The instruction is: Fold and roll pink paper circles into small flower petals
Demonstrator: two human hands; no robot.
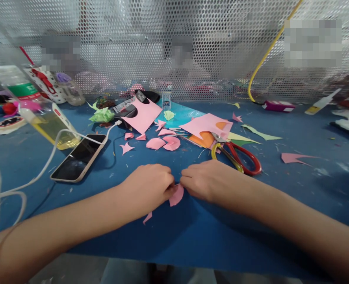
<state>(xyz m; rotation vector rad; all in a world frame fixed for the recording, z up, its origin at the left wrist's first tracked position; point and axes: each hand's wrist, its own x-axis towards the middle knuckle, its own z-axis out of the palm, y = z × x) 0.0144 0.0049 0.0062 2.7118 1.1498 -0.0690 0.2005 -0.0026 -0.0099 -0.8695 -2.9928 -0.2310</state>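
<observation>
A rounded piece of pink paper (177,196) is held low over the blue table, between my two hands. My left hand (152,181) is closed, thumb and fingertips pinching the paper's left edge. At its upper right edge my right hand (202,179) is also closed, fingers curled; its fingertips are partly hidden. Just beyond the hands lie cut pink paper rounds (171,143). Scissors (236,157) with red and yellow handles rest by my right wrist, their blades near a pink sheet with cut-outs (208,125). A small pink scrap (147,217) lies below my left hand.
A phone (79,159) with a white cable (54,146) lies left, beside a tilted bottle of yellow liquid (49,122). Crumpled green paper (101,114) and another pink sheet (143,114) lie further back. A perforated metal screen (216,51) closes off the far side.
</observation>
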